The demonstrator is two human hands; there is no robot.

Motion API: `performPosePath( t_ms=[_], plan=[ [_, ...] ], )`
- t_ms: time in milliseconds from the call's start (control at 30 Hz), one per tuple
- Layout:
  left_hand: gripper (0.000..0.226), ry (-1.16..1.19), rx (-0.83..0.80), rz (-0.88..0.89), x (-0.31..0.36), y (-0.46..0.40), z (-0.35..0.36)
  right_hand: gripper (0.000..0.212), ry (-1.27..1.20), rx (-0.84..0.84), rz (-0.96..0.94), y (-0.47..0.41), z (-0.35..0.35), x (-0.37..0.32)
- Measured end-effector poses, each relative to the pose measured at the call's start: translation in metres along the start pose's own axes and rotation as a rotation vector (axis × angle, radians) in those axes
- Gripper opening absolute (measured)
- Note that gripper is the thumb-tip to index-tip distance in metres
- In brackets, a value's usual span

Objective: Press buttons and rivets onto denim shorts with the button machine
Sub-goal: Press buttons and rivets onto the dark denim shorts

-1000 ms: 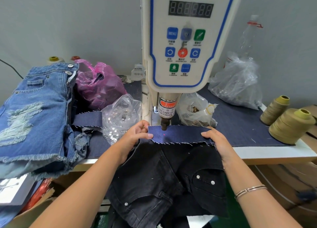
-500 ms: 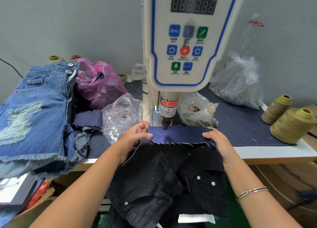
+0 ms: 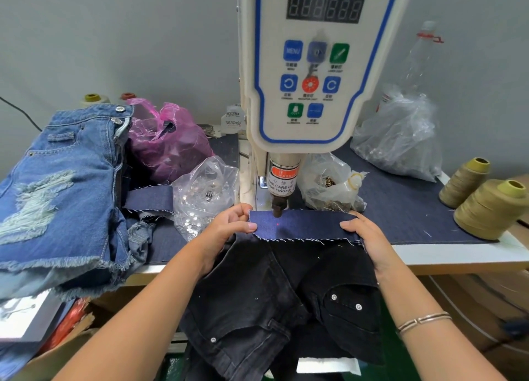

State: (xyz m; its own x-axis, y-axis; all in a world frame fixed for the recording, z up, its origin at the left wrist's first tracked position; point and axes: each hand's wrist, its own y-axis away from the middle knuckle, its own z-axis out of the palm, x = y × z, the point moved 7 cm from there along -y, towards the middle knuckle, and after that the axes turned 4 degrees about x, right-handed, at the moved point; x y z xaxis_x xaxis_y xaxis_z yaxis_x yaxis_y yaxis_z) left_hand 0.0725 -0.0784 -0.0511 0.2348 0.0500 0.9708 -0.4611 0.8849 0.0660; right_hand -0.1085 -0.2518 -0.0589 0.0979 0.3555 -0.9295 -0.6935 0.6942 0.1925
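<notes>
Two hands, left hand (image 3: 229,229) and right hand (image 3: 363,234), pinch a dark-blue frayed denim strip (image 3: 300,226) under the white button machine's brown punch (image 3: 277,208); positioning, I judge; pressing needs fingers kept aside.

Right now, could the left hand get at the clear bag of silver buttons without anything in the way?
Probably yes. The clear bag of silver buttons sits just beside the left hand, with nothing between them. But that hand pinches the denim strip under the punch, so it must let go first.
</notes>
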Motion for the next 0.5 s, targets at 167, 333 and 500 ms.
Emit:
performPosePath(
  t_ms=[167, 333, 500],
  plan=[
    [0.022, -0.032, 0.013, -0.012, -0.0017, -0.0002, -0.0017, 0.029, 0.006, -0.007, -0.005, 0.0007, 0.0003, -0.0009],
    [0.02, -0.024, 0.006, -0.009, -0.0023, -0.0011, -0.0022, 0.034, 0.014, -0.023, -0.005, 0.0006, 0.0016, -0.0007],
    [0.024, -0.017, -0.016, -0.024, -0.0012, -0.0035, -0.0001, 0.028, 0.015, 0.005, -0.008, 0.0027, 0.0006, -0.003]
  ],
)
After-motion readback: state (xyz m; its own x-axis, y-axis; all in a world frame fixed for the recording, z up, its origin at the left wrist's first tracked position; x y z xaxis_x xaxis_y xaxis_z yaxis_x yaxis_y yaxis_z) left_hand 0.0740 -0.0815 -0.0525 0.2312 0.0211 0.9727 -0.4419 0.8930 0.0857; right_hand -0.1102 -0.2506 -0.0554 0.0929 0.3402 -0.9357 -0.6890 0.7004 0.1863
